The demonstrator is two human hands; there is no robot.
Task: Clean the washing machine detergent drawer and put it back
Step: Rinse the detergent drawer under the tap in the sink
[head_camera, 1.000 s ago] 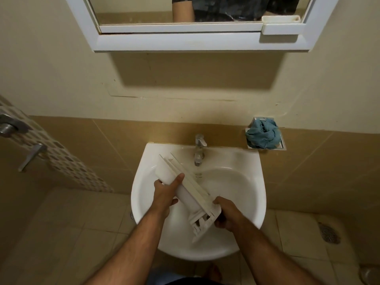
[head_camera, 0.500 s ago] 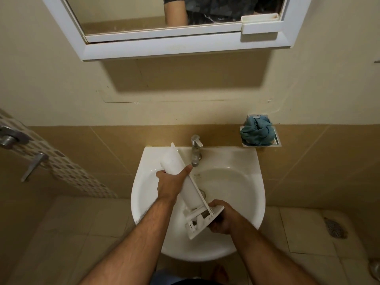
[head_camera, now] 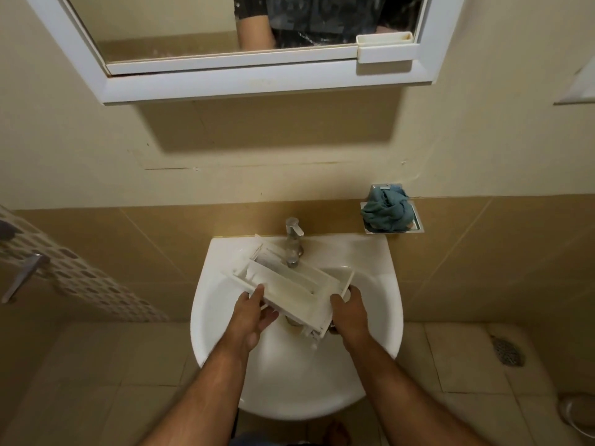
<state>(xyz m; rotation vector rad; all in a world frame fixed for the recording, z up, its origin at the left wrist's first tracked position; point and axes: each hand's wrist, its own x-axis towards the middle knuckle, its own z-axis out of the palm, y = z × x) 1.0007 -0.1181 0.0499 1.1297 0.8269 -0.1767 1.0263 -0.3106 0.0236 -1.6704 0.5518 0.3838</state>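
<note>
Hands first: the left hand [head_camera: 249, 318] grips the near-left edge of the one detergent drawer [head_camera: 291, 286], thumb laid on top of the rim and fingers curled beneath it. The right hand [head_camera: 349, 312] clasps the drawer's right end, thumb over the near corner, fingers wrapped out of sight behind the front panel. Between the two hands the drawer hangs in the air above the bowl of the single white sink [head_camera: 380, 317], touching the basin nowhere that shows. Its open compartments face up and toward the camera. Its long axis runs slantwise, from the far left beside the tap [head_camera: 293, 243] down to the near right, where the front panel end sits lowest against the right palm. The far end looks to lie just under the spout, though motion blur there makes contact hard to judge. One tap stands at the back of the sink. To its right, one blue cloth [head_camera: 388, 211] is bunched in a metal wall dish [head_camera: 417, 225]. One white-framed mirror [head_camera: 244, 78] hangs above.
</note>
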